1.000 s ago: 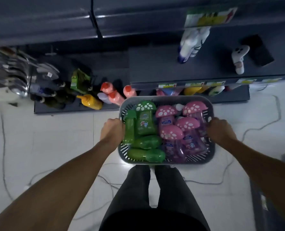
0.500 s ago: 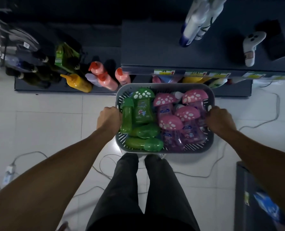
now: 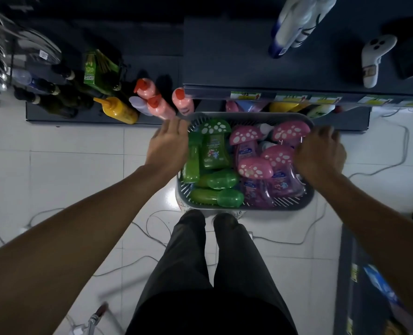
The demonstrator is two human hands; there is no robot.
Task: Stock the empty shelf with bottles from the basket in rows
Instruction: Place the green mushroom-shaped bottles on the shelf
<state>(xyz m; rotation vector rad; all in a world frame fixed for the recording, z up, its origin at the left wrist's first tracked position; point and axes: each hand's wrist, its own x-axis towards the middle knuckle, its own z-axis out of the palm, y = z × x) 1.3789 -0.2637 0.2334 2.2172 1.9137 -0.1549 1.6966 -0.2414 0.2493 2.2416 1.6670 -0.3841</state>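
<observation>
Grey basket [image 3: 249,207] full of green bottles [image 3: 215,151] and pink bottles [image 3: 255,168] sits on the floor [image 3: 80,177] right under the dark shelf [image 3: 237,56], left hand [image 3: 169,146] loose with fingers spread by its rim, right hand [image 3: 319,153] too blurry to call.

A shop aisle, seen from above.
A dark shelf [image 3: 249,56] across the top of the frame has price labels [image 3: 245,96] along its front edge. Pump bottles [image 3: 159,106] and dark bottles [image 3: 55,93] crowd the bottom tier at upper left. A basket [image 3: 249,116] at centre holds many identical green and pink toiletries, on a pale tiled floor [image 3: 67,177].
</observation>
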